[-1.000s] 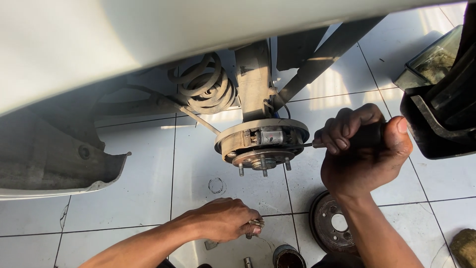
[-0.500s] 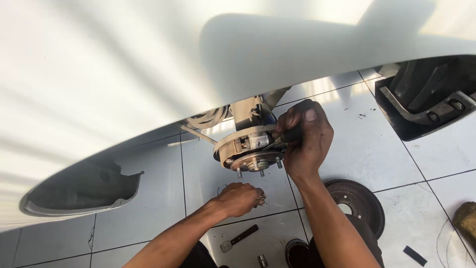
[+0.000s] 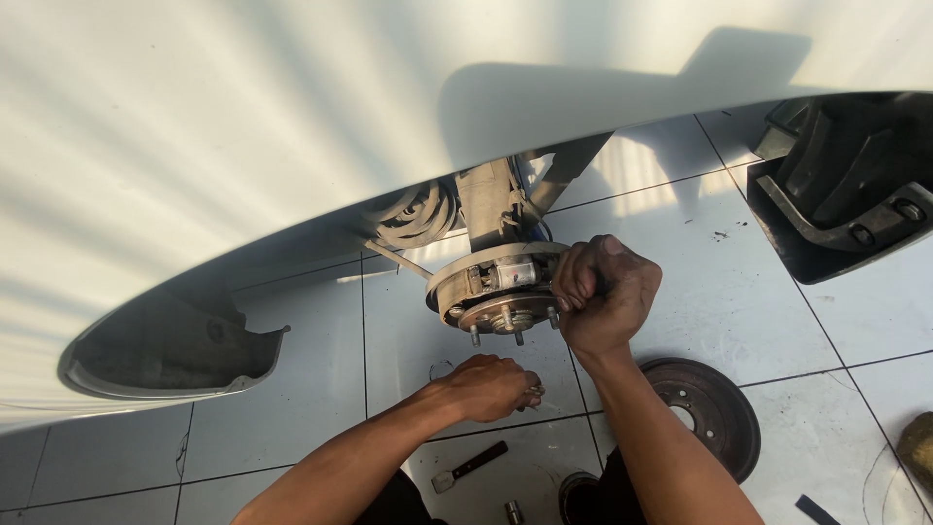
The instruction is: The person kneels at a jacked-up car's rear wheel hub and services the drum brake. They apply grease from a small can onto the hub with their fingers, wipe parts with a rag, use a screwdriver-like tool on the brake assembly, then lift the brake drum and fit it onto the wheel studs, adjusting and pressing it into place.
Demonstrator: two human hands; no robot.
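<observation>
Since the earlier frame, both hands are sitting slightly lower and further right in the head view, and the white car body (image 3: 292,146) is covering more of the top; the hands' own places against the wheel hub (image 3: 501,297) are looking much the same. The right hand (image 3: 603,297) is pressing against the hub's right edge, its fingers curled tight into a fist around something thin and dark; what that tool is, I cannot tell, since the fist is hiding nearly all of it. The left hand (image 3: 491,387) is hanging just below the hub, above the tiled floor (image 3: 680,282), with its fingers drawn together and pinching a small metal piece at the tips.

As for progress, the brake drum (image 3: 705,413) is already lying off on the floor beside the right forearm, so the hub is standing bare, with its studs pointing down and the brake parts behind the backing plate showing. That suggests the stripping-down is done and the work is now going on inside the brake itself; nothing is yet going back on, and the drum is still waiting. A small hammer-like tool (image 3: 468,467) is lying on the floor near the bottom edge, with a socket (image 3: 512,509) and a dark round can (image 3: 580,491) just beside it. A coil spring (image 3: 413,214) is showing under the car body, above the hub.
</observation>
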